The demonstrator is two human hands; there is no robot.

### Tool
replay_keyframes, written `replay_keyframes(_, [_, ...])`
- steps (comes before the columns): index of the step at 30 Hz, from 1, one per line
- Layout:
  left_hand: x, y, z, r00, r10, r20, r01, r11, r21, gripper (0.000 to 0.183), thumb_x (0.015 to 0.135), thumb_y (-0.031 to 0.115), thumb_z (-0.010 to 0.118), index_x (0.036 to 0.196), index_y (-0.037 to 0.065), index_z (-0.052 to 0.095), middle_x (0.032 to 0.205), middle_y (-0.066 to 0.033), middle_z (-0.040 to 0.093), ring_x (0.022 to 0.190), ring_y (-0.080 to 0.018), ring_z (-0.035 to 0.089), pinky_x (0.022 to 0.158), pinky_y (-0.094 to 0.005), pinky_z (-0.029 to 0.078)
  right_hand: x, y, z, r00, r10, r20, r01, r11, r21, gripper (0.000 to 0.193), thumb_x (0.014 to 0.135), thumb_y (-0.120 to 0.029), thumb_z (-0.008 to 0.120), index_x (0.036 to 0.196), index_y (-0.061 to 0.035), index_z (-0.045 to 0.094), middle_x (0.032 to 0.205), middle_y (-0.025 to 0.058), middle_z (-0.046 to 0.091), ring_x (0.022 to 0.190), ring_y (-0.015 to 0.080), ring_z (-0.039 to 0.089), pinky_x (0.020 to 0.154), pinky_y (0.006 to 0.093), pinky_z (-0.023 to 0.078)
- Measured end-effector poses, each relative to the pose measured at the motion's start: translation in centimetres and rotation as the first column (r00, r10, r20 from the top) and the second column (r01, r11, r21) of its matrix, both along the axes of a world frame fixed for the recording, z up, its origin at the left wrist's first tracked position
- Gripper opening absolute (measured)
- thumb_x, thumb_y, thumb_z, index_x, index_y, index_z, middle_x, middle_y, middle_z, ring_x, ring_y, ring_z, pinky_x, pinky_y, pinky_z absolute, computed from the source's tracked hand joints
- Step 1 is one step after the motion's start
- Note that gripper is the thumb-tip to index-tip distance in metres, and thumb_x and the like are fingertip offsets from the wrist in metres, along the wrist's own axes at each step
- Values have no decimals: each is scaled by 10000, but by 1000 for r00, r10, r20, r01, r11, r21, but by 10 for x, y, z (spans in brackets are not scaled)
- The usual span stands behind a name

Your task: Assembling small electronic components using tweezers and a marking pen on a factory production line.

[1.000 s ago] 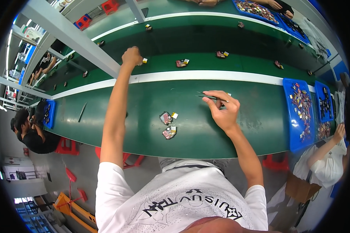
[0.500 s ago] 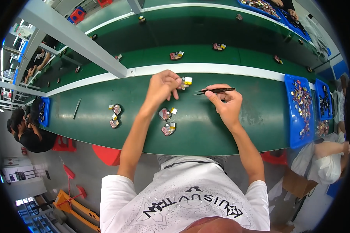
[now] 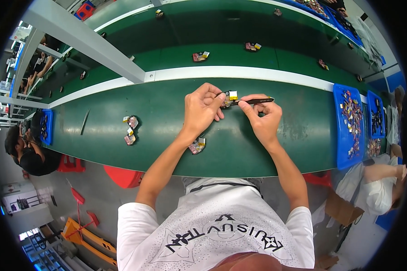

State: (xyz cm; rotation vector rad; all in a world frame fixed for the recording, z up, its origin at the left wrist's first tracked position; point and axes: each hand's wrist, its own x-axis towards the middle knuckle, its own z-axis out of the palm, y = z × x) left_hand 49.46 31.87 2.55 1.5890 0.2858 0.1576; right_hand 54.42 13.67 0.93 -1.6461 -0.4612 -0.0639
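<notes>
From remote, I see L hand (image 3: pixel 202 108) pinching one small assembly (image 3: pixel 233 95) above green bench (image 3: pixel 307 135). R hand (image 3: pixel 264 115) pinches dark tweezers (image 3: pixel 260 101), tips at this pc. I judge its work is in progress. Two more pcs. (image 3: pixel 130 138) lie at left, one other pc. (image 3: pixel 197 146) nearer; done or waiting, cannot tell.

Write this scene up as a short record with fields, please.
Left hand: grip on a small assembly showing white and yellow
Right hand: grip on dark tweezers, tips at the assembly, contact unclear
Green table, left part: two similar assemblies, a thin tool
By left forearm: another assembly, partly hidden
Right: blue tray of small mixed parts
</notes>
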Motion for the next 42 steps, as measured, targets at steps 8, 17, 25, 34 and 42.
replay_keyframes(8, [0,-4,-5,998,31,50,-28,999,-44,140,951,49,659,957,-85,621,724,-122,689,527,-142,658,435,-258,484,0,0,1,998,28,-61,-28,1000,1,88,853,-26,796,892,36,747,692,-19,656,497,-10,373,461,211,250])
replay_keyframes(17, [0,-6,-7,994,3,106,3,999,-54,151,954,50,662,986,-94,628,722,-123,686,533,-143,659,439,-258,489,3,3,-2,970,110,-217,-55,967,247,63,887,4,759,934,38,733,749,-20,662,582,-15,440,498,178,302])
replay_keyframes(25, [3,4,-11,991,-135,24,137,966,-219,252,984,109,663,1104,-112,634,857,-148,708,583,-181,694,467,-254,528,8,-6,-6,981,115,-157,-89,983,159,73,870,18,770,931,36,735,675,-65,592,539,-21,351,469,200,233])
replay_keyframes(34, [2,6,-7,986,-165,15,162,947,-279,307,983,153,677,1131,-113,638,889,-163,717,622,-200,717,476,-252,537,3,-3,1,999,50,5,-50,993,107,48,833,14,803,838,35,761,845,16,737,509,-3,361,464,206,266])
replay_keyframes(42, [2,5,-7,987,-156,25,157,944,-291,352,987,177,675,1167,-124,640,916,-178,719,660,-222,731,504,-258,560,2,-3,-1,997,33,64,-38,997,73,43,824,5,809,845,19,774,886,28,756,509,3,382,467,209,286])
